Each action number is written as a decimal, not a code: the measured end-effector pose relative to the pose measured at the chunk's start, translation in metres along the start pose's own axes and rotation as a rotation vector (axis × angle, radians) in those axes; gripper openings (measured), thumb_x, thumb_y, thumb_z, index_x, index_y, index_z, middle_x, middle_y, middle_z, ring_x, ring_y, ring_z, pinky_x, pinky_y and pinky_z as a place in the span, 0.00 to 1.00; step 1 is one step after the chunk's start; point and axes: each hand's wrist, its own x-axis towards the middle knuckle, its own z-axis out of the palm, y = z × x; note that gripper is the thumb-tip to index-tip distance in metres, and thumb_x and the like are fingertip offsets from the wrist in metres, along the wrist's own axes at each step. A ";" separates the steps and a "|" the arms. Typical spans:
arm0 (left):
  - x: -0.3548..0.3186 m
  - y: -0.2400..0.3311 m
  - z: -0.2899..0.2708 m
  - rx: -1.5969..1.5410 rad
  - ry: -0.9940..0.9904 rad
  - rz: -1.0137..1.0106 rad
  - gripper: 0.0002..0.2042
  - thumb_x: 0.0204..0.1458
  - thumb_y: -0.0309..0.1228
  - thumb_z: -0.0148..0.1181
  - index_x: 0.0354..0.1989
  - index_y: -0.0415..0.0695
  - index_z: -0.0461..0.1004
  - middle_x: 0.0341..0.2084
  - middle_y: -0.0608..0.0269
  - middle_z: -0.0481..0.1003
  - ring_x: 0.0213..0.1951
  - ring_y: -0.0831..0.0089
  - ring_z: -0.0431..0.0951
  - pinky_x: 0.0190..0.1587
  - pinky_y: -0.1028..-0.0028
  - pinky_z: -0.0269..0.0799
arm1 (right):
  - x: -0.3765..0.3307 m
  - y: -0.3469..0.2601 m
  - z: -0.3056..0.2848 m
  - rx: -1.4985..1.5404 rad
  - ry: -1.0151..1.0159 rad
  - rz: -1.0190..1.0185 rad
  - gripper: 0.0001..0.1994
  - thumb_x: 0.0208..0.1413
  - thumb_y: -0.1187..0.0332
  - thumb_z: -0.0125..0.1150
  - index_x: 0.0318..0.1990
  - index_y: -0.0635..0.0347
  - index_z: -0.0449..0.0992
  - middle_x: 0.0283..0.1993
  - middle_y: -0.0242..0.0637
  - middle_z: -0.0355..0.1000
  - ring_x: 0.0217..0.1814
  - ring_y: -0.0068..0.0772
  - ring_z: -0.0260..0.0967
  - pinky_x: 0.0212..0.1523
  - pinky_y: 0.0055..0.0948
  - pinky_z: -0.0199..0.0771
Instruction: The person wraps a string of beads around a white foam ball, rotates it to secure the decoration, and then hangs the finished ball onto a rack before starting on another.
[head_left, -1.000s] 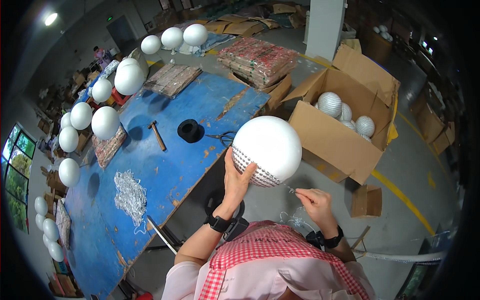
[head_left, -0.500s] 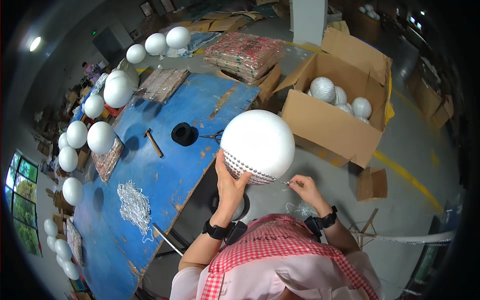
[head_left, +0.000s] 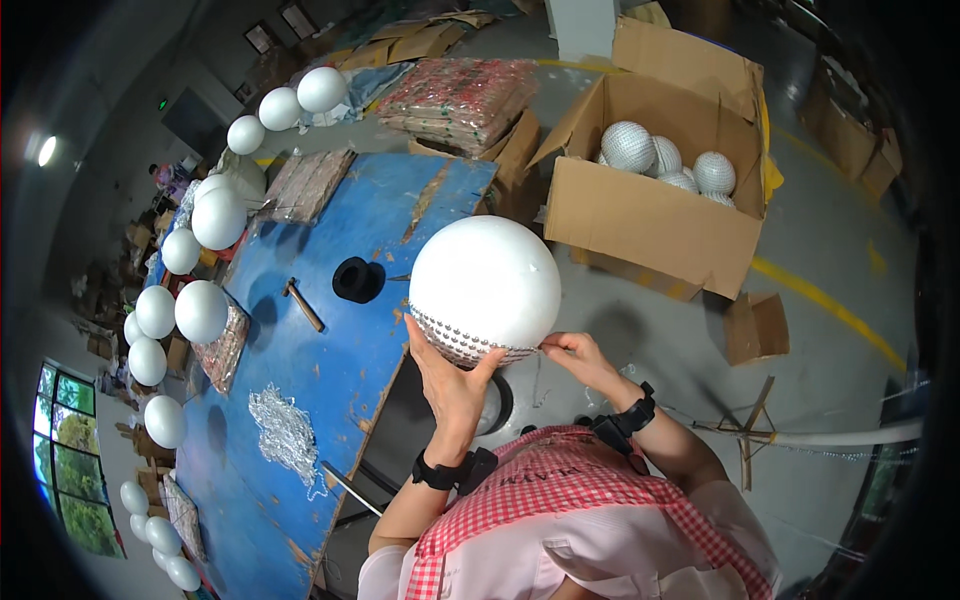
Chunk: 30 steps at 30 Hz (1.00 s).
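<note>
A large white ball [head_left: 487, 275] is held up in front of me, with rows of silver beads [head_left: 455, 341] wrapped around its lower part. My left hand [head_left: 452, 385] supports it from below left, thumb and fingers spread against the beaded side. At the ball's lower right, my right hand [head_left: 580, 360] pinches the bead strand close to the surface, where the last row ends. Fingertips hide most of the pinched piece. A heap of loose silver bead strands [head_left: 283, 430] lies on the blue table [head_left: 350, 225] to the left.
On the table are a hammer [head_left: 303, 305] and a black round spool-like object [head_left: 357, 280]. White balls [head_left: 202, 312] stand along its far left side. A cardboard box [head_left: 655, 215] with several beaded balls is at right. A wooden stand [head_left: 746, 435] stands at lower right.
My right hand has come in from the right to the ball, shortening the free bead strand between them. The view has shifted, and the ball seems turned slightly.
</note>
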 end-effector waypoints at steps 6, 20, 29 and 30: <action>-0.001 0.000 0.003 0.022 0.007 0.011 0.57 0.39 0.37 0.74 0.70 0.39 0.34 0.67 0.43 0.47 0.67 0.53 0.53 0.67 0.61 0.51 | 0.008 0.011 0.003 0.448 -0.220 -0.012 0.14 0.63 0.68 0.51 0.48 0.68 0.75 0.43 0.35 0.76 0.47 0.25 0.72 0.53 0.26 0.67; 0.000 -0.001 0.005 0.006 0.001 0.021 0.56 0.40 0.37 0.74 0.70 0.40 0.36 0.67 0.43 0.46 0.67 0.53 0.52 0.67 0.61 0.50 | 0.002 0.001 -0.006 0.515 -0.129 0.114 0.08 0.55 0.71 0.61 0.38 0.66 0.79 0.34 0.34 0.77 0.40 0.24 0.72 0.47 0.25 0.69; 0.005 -0.008 0.003 -0.073 0.001 0.017 0.56 0.40 0.38 0.74 0.70 0.39 0.34 0.68 0.38 0.44 0.67 0.49 0.54 0.65 0.62 0.54 | -0.016 -0.033 -0.017 0.167 0.064 -0.067 0.06 0.52 0.73 0.63 0.37 0.64 0.80 0.33 0.30 0.77 0.38 0.18 0.71 0.42 0.21 0.70; 0.005 -0.009 0.002 -0.123 -0.012 -0.006 0.56 0.41 0.37 0.74 0.70 0.40 0.34 0.68 0.37 0.43 0.67 0.50 0.53 0.66 0.63 0.54 | -0.017 -0.033 -0.017 0.181 0.067 -0.056 0.06 0.52 0.73 0.63 0.36 0.65 0.80 0.33 0.30 0.77 0.38 0.19 0.71 0.42 0.22 0.70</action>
